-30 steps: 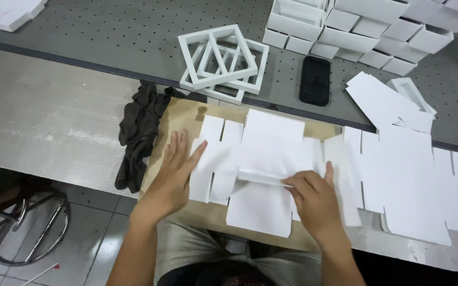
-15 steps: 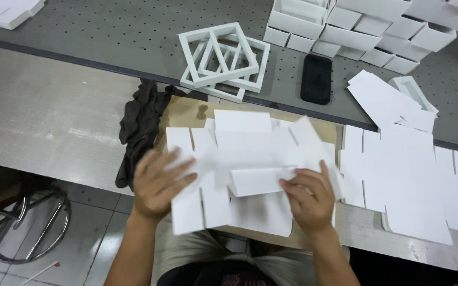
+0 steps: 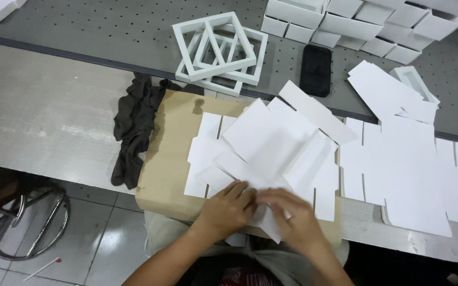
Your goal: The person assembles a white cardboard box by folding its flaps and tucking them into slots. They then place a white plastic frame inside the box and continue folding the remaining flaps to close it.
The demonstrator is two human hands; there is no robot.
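Both hands, left hand [image 3: 228, 206] | right hand [image 3: 291, 218], now together, pinching white card blank [image 3: 271, 143] near edge

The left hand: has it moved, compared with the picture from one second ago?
Yes. The left hand moved rightward, away from the dark cloth, and now meets the right hand at the near edge of the white cardboard blank.

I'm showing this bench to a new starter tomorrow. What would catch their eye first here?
Probably the left hand and right hand pressed together at the near edge of a white die-cut cardboard sheet, partly folded up on a brown cardboard pad. Behind it, white square cardboard frames lie piled beside a black phone. A dark crumpled cloth lies left of the pad.
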